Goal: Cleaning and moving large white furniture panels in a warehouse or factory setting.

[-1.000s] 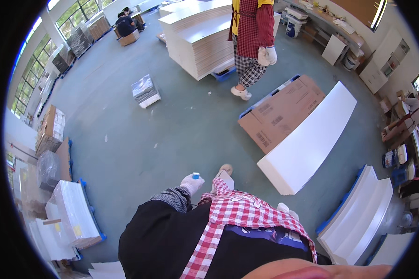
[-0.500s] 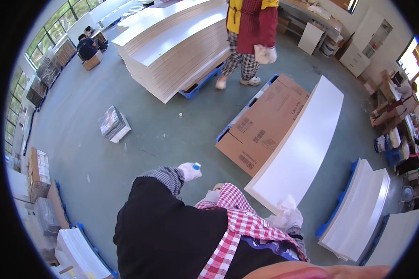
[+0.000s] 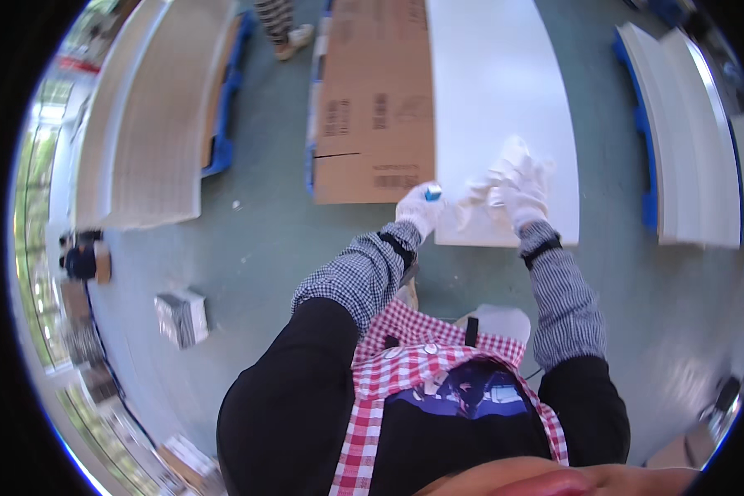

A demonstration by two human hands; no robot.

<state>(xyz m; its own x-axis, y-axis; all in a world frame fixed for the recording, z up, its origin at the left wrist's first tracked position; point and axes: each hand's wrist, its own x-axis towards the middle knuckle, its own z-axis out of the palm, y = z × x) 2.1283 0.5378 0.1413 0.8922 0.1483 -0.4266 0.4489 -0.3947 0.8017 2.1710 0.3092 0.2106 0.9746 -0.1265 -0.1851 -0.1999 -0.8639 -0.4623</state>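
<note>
The left hand (image 3: 419, 211), in a white knitted glove, is curled around a small blue-and-white object (image 3: 432, 193), its blue end poking out of the fist; that hand is beside the near left corner of a long white panel (image 3: 504, 74). The right hand (image 3: 527, 198), gloved likewise, grasps a crumpled white cloth (image 3: 511, 165) over the panel's near end; glove and cloth blend, so the separate fingers are hard to make out. A printed brown cardboard sheet or carton (image 3: 372, 124) lies along the panel's left side, with a blue pallet (image 3: 310, 169) showing at its outer edge; stacks of pale boards stand to the left (image 3: 153, 132) and right (image 3: 686, 149); another person's checked trouser leg (image 3: 274, 18) shows at the top.
</note>
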